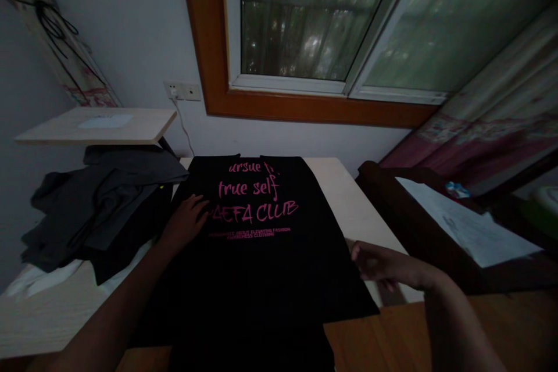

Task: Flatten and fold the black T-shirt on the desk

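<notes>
A black T-shirt [270,279] with pink lettering lies spread out on a pale table [349,209], its lower part hanging past the front edge. On the left side of the print rests my left hand [187,221], palm down, fingers stretched and a little apart. My right hand [377,264] is at the shirt's right edge, over the table top, with loosely bent fingers. Its fingertips come close to the cloth, and I see no fabric held between them; whether they touch it is hard to tell in the dim light.
A heap of dark grey and black clothes [100,197] lies on the left, beneath a small raised wooden shelf [96,122]. White cloth [47,279] shows under the heap. To the right, a white sheet [466,221] lies on a dark brown surface. A window [314,23] is behind.
</notes>
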Demonstrator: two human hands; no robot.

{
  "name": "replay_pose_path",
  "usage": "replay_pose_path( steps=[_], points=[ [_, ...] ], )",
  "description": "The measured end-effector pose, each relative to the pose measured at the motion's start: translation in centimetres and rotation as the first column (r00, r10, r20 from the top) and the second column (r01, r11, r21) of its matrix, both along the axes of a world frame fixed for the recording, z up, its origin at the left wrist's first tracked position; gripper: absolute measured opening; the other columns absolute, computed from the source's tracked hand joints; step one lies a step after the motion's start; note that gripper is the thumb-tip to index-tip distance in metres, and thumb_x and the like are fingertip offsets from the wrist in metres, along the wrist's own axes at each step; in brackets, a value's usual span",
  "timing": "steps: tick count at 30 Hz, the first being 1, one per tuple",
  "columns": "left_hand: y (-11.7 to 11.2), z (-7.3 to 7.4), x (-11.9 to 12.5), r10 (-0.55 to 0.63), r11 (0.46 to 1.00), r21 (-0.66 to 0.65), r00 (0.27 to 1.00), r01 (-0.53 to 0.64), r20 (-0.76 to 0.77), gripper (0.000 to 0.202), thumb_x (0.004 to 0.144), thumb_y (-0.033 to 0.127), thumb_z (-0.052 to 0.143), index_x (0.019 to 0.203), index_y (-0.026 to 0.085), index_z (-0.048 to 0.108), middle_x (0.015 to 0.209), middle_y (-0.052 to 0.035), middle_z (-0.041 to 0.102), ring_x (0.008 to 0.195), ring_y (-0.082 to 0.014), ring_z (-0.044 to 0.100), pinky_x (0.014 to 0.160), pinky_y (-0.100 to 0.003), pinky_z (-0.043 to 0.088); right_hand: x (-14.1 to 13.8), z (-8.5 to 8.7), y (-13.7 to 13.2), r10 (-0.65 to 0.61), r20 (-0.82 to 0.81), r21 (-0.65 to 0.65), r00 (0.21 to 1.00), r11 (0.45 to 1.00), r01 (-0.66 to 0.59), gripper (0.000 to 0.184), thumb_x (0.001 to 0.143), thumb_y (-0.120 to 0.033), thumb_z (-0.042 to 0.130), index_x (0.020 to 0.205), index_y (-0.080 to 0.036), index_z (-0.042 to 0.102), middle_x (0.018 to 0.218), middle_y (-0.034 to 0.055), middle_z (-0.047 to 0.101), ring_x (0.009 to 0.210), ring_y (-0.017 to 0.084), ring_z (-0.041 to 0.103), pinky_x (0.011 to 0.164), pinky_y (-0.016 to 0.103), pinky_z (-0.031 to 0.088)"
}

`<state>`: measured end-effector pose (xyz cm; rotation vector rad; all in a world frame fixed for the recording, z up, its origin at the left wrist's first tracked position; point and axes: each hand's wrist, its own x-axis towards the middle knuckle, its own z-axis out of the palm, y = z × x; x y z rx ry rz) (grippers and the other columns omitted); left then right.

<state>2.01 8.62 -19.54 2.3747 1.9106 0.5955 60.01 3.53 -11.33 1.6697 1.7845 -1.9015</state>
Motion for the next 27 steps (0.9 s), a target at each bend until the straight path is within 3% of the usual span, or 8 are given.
replay_pose_path(
  steps=[4, 7, 9, 11, 14, 18, 23, 27],
  points=[
    [-0.2, 0.6, 0.2, 0.009, 1.0, -0.012, 0.998, -0.009, -0.057, 0.045, 0.097, 0.038, 0.047, 0.134, 0.019, 0.064, 0.146, -0.0129, 0.056, 0.139, -0.0323, 0.047, 0.118, -0.051, 0.037, -2.5, 1.0, 3.3, -0.027, 0.119, 0.289, 0.993, 0.957, -0.009, 0.032, 0.086, -0.043, 0.064, 0.109, -0.022, 0.057, 0.096, 0.0052, 0.067, 0.061, 0.016, 0.063, 0.053, 0.027, 0.049],
    [0.6, 1.6, 1.2, 0.008, 1.0, -0.025, 0.995, -0.01, -0.097, 0.047, 0.095, 0.035, 0.048, 0.135, 0.017, 0.063, 0.145, -0.0143, 0.057, 0.139, -0.0331, 0.048, 0.118, -0.051, 0.037, -8.0, 0.8, 6.7, -0.166, 0.231, 0.744, 0.959, 0.666, -0.064, 0.02, 0.093, -0.032, 0.055, 0.106, -0.021, 0.066, 0.102, 0.0097, 0.071, 0.095, 0.025, 0.068, 0.085, 0.037, 0.055],
    [1.5, 2.3, 2.6, 0.015, 1.0, -0.006, 0.994, -0.015, -0.112, 0.05, 0.094, 0.035, 0.049, 0.139, 0.016, 0.06, 0.148, -0.014, 0.055, 0.143, -0.0349, 0.043, 0.119, -0.053, 0.035, -13.0, 0.2, 8.6, -0.218, 0.216, 0.879, 0.952, 0.468, -0.092, 0.031, 0.097, -0.03, 0.052, 0.123, -0.021, 0.066, 0.118, 0.0123, 0.069, 0.114, 0.028, 0.063, 0.102, 0.043, 0.049],
    [2.8, 2.8, 4.6, 0.034, 0.999, 0.033, 0.995, -0.031, -0.098, 0.054, 0.094, 0.035, 0.05, 0.145, 0.016, 0.054, 0.152, -0.0139, 0.05, 0.147, -0.0365, 0.036, 0.119, -0.056, 0.033, -18.3, -0.5, 10.0, -0.168, 0.177, 0.929, 0.97, 0.353, -0.108, 0.043, 0.099, -0.035, 0.053, 0.139, -0.021, 0.059, 0.129, 0.0123, 0.066, 0.126, 0.03, 0.057, 0.112, 0.046, 0.041],
    [4.7, 2.9, 8.0, 0.085, 0.991, 0.107, 0.996, -0.08, -0.038, 0.056, 0.095, 0.033, 0.049, 0.147, 0.012, 0.051, 0.156, -0.0175, 0.045, 0.15, -0.0365, 0.032, 0.12, -0.057, 0.03, -25.4, -2.3, 11.6, -0.07, 0.187, 0.929, 0.98, 0.337, -0.153, 0.057, 0.099, -0.043, 0.054, 0.152, -0.025, 0.045, 0.143, 0.0087, 0.058, 0.14, 0.031, 0.044, 0.121, 0.049, 0.031],
    [6.0, 1.7, 10.8, 0.127, 0.973, 0.193, 0.992, -0.128, 0.016, 0.056, 0.096, 0.03, 0.044, 0.147, 0.009, 0.05, 0.156, -0.0195, 0.045, 0.151, -0.0358, 0.03, 0.122, -0.057, 0.027, -30.9, -5.4, 13.0, -0.131, 0.205, 0.919, 0.97, 0.366, -0.145, 0.059, 0.103, -0.041, 0.048, 0.156, -0.019, 0.036, 0.156, 0.0097, 0.044, 0.15, 0.032, 0.028, 0.123, 0.054, 0.023],
    [4.9, 0.2, 9.6, 0.147, 0.984, 0.106, 0.987, -0.14, -0.069, 0.058, 0.099, 0.036, 0.04, 0.149, 0.007, 0.047, 0.158, -0.0192, 0.042, 0.151, -0.0342, 0.03, 0.121, -0.054, 0.03, -30.3, -8.1, 13.2, -0.211, 0.188, 0.951, 0.959, 0.282, -0.125, 0.051, 0.103, -0.036, 0.047, 0.15, -0.015, 0.046, 0.158, 0.0123, 0.042, 0.149, 0.03, 0.032, 0.123, 0.051, 0.025],
    [3.5, 0.2, 7.4, 0.146, 0.989, 0.026, 0.974, -0.143, -0.175, 0.061, 0.102, 0.043, 0.034, 0.152, 0.009, 0.043, 0.161, -0.0143, 0.039, 0.151, -0.0302, 0.031, 0.123, -0.049, 0.027, -26.6, -8.5, 13.1, -0.272, 0.264, 0.938, 0.925, 0.295, -0.181, 0.05, 0.104, -0.033, 0.045, 0.147, -0.008, 0.05, 0.158, 0.0155, 0.04, 0.149, 0.027, 0.032, 0.124, 0.044, 0.023]
  ],
)
